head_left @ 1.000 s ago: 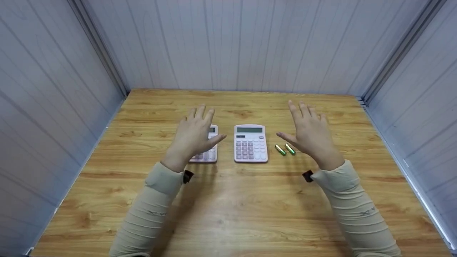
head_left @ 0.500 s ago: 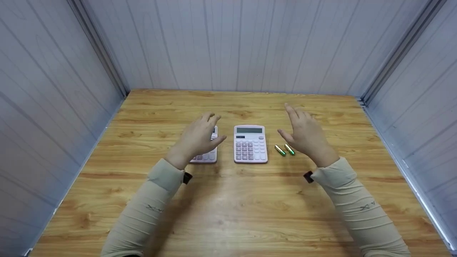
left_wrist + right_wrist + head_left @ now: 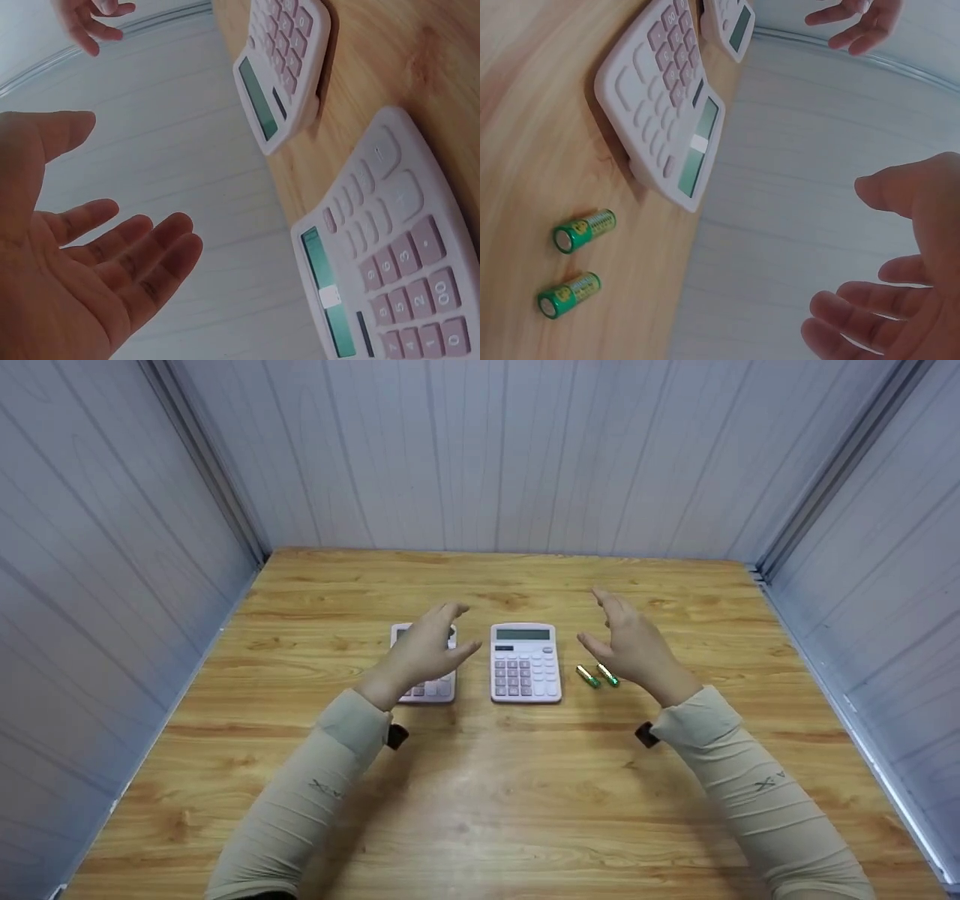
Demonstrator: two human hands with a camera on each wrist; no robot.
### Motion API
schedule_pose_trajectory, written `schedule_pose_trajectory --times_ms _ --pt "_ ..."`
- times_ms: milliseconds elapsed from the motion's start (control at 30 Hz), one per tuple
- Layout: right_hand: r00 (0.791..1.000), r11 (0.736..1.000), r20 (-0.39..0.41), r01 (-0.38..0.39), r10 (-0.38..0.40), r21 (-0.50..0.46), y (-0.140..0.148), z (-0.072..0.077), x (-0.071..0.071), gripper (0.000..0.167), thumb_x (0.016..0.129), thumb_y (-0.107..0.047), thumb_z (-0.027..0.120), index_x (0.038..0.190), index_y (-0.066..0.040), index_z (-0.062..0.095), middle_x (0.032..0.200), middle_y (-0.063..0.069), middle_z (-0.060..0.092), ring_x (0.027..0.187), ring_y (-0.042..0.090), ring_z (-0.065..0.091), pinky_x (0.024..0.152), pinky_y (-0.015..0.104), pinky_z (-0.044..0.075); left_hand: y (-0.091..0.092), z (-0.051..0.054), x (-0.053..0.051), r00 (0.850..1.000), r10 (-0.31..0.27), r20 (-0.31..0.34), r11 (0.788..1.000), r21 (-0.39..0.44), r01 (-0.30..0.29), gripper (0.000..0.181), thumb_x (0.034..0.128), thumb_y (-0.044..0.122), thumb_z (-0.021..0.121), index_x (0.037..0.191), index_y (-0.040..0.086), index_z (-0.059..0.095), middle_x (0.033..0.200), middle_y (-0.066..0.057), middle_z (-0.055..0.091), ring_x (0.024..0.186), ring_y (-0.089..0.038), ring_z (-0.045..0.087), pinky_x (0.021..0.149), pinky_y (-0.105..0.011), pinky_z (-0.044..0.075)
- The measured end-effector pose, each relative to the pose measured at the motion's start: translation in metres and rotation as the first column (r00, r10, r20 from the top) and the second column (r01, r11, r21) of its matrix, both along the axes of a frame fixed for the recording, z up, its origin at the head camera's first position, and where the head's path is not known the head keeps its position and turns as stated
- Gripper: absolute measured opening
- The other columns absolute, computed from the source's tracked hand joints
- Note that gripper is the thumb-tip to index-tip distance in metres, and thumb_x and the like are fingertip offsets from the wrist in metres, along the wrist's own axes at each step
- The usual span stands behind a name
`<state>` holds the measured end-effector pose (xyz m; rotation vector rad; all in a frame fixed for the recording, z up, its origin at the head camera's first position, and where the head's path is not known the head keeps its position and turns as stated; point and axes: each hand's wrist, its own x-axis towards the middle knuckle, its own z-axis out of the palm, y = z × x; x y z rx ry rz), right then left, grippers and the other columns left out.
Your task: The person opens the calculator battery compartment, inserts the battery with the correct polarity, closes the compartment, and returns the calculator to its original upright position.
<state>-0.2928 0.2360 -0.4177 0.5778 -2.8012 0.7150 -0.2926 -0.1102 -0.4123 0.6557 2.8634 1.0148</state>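
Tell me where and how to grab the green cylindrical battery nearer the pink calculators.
Pinch the nearer battery across its rounded middle, probably best from above: it lies on its side on the wood-grain table, and the gap to the other green battery should leave room.

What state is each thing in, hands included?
Left hand: open, empty, in the air
Right hand: open, empty, in the air
Left calculator: face up, on or off unclear
Right calculator: face up, on or off unclear
Left battery: loose, lying on its side
Right battery: loose, lying on its side
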Motion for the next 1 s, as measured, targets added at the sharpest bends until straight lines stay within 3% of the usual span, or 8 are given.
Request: schedule_pose_trajectory --times_ms 67,267,433,633,900,1000 --pt "0.999 1.0 0.052 0.001 0.0 -0.029 -0.001 -0.001 -0.001 0.075 0.106 -0.026 0.07 0.164 0.005 0.036 0.153 0.032 0.055 0.119 0.049 0.067 0.099 0.064 0.058 0.001 -0.001 0.0 0.999 0.009 0.045 0.999 0.045 -0.012 0.069 0.1068 0.038 0.068 0.161 0.003 0.044 0.16 -0.022 0.051 0.134 -0.041 0.062 0.113 -0.053 0.055" --pt "0.982 0.992 0.187 0.037 -0.013 -0.124 -0.002 -0.006 -0.006 0.074 0.105 -0.026 0.071 0.165 0.001 0.037 0.153 0.029 0.055 0.122 0.048 0.065 0.097 0.061 0.059 0.007 -0.004 -0.002 0.986 0.018 0.167 0.987 0.156 -0.045 0.069 0.1076 0.037 0.067 0.163 0.003 0.042 0.16 -0.023 0.05 0.133 -0.042 0.063 0.106 -0.05 0.06" --pt "0.973 0.981 0.229 0.038 0.007 -0.191 -0.003 -0.012 -0.01 0.073 0.106 -0.023 0.07 0.166 0.0 0.037 0.151 0.029 0.055 0.12 0.047 0.066 0.098 0.061 0.06 0.013 -0.011 -0.005 0.976 0.019 0.217 0.977 0.204 -0.064 0.067 0.1086 0.036 0.066 0.162 0.004 0.042 0.159 -0.024 0.05 0.13 -0.04 0.065 0.104 -0.048 0.062" --pt "0.958 0.953 0.285 0.082 0.005 -0.292 -0.007 -0.02 -0.014 0.069 0.105 -0.02 0.07 0.165 0.001 0.041 0.145 0.028 0.059 0.117 0.043 0.066 0.097 0.055 0.06 0.022 -0.023 -0.012 0.963 0.06 0.262 0.964 0.234 -0.123 0.07 0.1078 0.036 0.066 0.163 0.002 0.041 0.16 -0.028 0.05 0.139 -0.045 0.059 0.113 -0.054 0.056" --pt "0.918 0.92 0.395 0.179 -0.028 -0.349 -0.016 -0.031 -0.015 0.062 0.107 -0.021 0.067 0.159 0.006 0.047 0.141 0.029 0.063 0.126 0.039 0.062 0.108 0.05 0.055 0.034 -0.039 -0.018 0.934 0.113 0.338 0.937 0.276 -0.213 0.072 0.1059 0.035 0.067 0.162 -0.003 0.042 0.158 -0.029 0.053 0.147 -0.042 0.053 0.12 -0.053 0.051" --pt "0.899 0.91 0.437 0.211 -0.037 -0.358 -0.019 -0.035 -0.016 0.059 0.108 -0.02 0.064 0.157 0.008 0.049 0.14 0.028 0.063 0.127 0.037 0.062 0.106 0.042 0.056 0.039 -0.043 -0.018 0.923 0.119 0.367 0.922 0.305 -0.24 0.071 0.1047 0.032 0.068 0.16 -0.005 0.043 0.156 -0.031 0.054 0.145 -0.043 0.055 0.119 -0.052 0.052"
